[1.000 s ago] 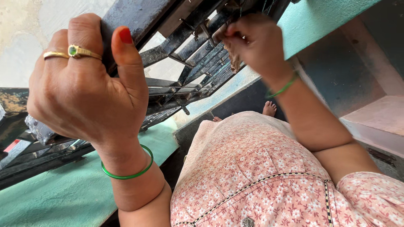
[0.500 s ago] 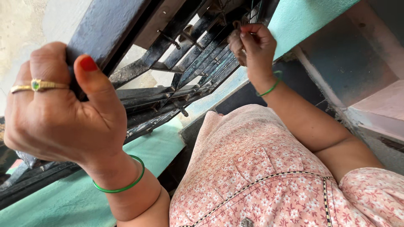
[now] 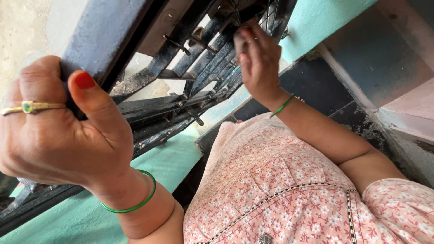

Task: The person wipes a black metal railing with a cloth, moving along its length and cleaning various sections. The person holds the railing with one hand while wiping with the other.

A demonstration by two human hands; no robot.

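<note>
My left hand (image 3: 54,135) is clamped on the thick dark edge bar (image 3: 108,31) of a black metal window grille (image 3: 199,63), thumb up with red polish, a gold ring and a green bangle on it. My right hand (image 3: 260,68) reaches up to the slats at the top of the grille. Its fingers lie stretched against the bars. Something small and pale shows at the fingertips, but I cannot make out whether the hand holds it.
A teal painted sill (image 3: 68,217) runs under the grille and a teal wall (image 3: 325,18) stands at the upper right. Below are a dark floor (image 3: 316,86) and a pink step (image 3: 407,108). My pink floral dress (image 3: 280,190) fills the lower middle.
My right hand has shifted left along the grille top and its fingers have straightened from a pinch on a brownish scrap. The view has tilted, so my left hand sits lower and further left.
</note>
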